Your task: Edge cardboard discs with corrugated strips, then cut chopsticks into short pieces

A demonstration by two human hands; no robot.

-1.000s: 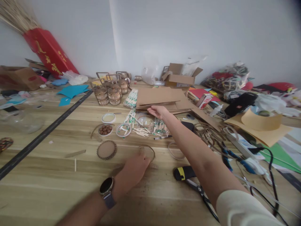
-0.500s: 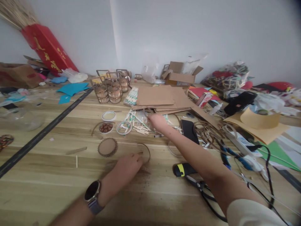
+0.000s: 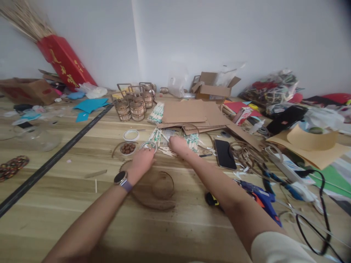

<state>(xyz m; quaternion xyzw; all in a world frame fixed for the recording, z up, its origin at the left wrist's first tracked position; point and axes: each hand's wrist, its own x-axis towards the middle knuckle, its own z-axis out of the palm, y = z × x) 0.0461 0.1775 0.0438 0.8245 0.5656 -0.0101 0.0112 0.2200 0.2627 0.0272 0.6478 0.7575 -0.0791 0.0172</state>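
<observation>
- Your left hand (image 3: pixel 143 162) has shifted from the curled brown strip (image 3: pixel 164 208) up to the white ring (image 3: pixel 148 141); the strip now lies loose, nearest you.
- Your left fingers bend over the ring's near rim, seemingly touching; whether they grip it I can't tell.
- Your right hand (image 3: pixel 179 145), farther out, is bunched just beside the short white sticks (image 3: pixel 168 151); its fingertips are hidden, so I can't tell what it grasps.
- You seem to be picking up pieces; that calls for a sure fingertip pinch.
- Cardboard sheets (image 3: pixel 183 111) lie beyond.
</observation>
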